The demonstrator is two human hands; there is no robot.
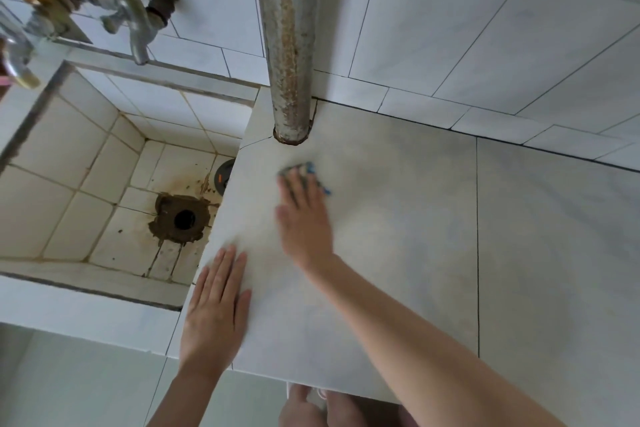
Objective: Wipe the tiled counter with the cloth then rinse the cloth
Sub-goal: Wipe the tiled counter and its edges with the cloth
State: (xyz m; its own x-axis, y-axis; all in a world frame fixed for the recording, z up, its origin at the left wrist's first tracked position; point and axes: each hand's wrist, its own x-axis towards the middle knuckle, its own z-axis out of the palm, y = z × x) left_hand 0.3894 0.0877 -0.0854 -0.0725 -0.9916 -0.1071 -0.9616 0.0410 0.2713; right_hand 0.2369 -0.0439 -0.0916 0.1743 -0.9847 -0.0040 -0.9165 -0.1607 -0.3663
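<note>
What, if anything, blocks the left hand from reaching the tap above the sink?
Likely yes, nothing blocks it: the left hand lies flat and empty on the counter beside the sink, only open space before the tap.

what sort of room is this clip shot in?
Probably a wash or utility area, not clearly a kitchen: a tiled basin with a stained drain, taps on the tiled wall above it, and a rusty pipe running down through the tiled counter.
</note>
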